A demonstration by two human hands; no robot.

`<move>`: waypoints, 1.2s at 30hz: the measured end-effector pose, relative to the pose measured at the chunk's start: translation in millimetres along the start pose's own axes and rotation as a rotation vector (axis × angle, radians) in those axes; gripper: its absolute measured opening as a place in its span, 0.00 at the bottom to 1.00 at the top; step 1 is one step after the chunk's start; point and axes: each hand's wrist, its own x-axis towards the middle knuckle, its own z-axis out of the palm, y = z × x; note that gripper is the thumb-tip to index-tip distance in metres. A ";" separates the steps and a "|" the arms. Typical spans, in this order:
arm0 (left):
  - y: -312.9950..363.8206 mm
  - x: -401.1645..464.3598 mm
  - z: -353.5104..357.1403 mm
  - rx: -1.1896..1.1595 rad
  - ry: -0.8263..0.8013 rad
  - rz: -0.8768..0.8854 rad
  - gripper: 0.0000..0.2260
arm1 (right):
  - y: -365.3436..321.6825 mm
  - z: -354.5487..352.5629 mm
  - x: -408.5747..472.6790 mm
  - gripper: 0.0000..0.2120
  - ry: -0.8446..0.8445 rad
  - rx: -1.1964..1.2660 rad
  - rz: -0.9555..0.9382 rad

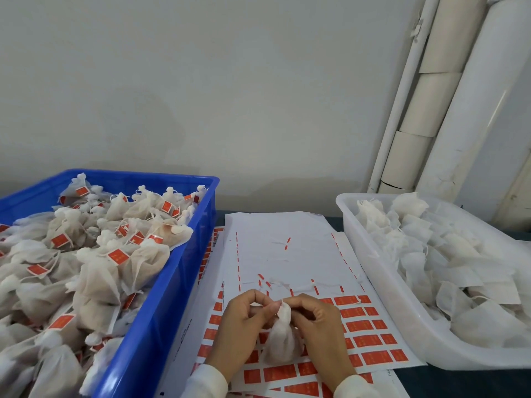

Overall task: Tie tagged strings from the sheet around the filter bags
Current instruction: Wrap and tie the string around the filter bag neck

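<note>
Both hands pinch the filter bag [283, 337] neck over the sheet [287, 254], keeping tags in reach. Left hand [244, 326] and right hand [319, 326] grip it gathered; a string probably runs between them.

- Two hands: the left hand [240, 326] and the right hand [317, 328], one on each side of a single filter bag [283, 340]
- Two bins: one blue crate [161, 297], one clear white tub [382, 285]
- Tied, tagged bags [94, 254] in the blue crate: dozens, piled too thickly to count
- Untied bags [448, 262] in the white tub: also dozens, overlapping, uncountable
- Label sheets [290, 254]: at least two stacked; exact number unclear
- Red tags [366, 326] left on the top sheet: many, partly hidden by the hands
- Three pale pipes [448, 116] against the wall
</note>
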 end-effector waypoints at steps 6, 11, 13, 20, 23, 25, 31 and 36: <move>1.3 4.4 0.4 -0.005 -0.069 -0.086 0.06 | 1.2 -0.4 0.6 0.12 0.001 0.062 -0.094; -0.7 9.7 -1.7 -0.050 -0.148 -0.122 0.09 | 3.4 -0.8 1.6 0.11 0.030 -0.059 -0.273; -1.2 10.4 -2.5 -0.048 -0.183 -0.118 0.11 | 1.2 -1.4 2.2 0.06 0.002 -0.113 -0.332; -1.0 3.4 0.4 -0.040 -0.034 0.047 0.06 | 10.2 -3.8 6.3 0.06 0.000 -0.504 -0.412; -1.5 -2.6 2.2 0.042 -0.052 0.131 0.12 | 5.3 -8.2 5.6 0.05 0.007 -0.612 -0.414; -2.3 -5.6 6.6 0.181 -0.021 0.176 0.13 | 4.2 -10.2 5.7 0.04 -0.018 -0.621 -0.400; -4.5 -8.3 13.5 0.420 0.032 0.365 0.12 | 10.3 -15.1 4.9 0.07 -0.088 -0.515 -0.155; -1.6 -6.2 11.3 0.441 0.019 0.366 0.06 | 5.6 -17.4 3.9 0.08 -0.160 -0.497 -0.080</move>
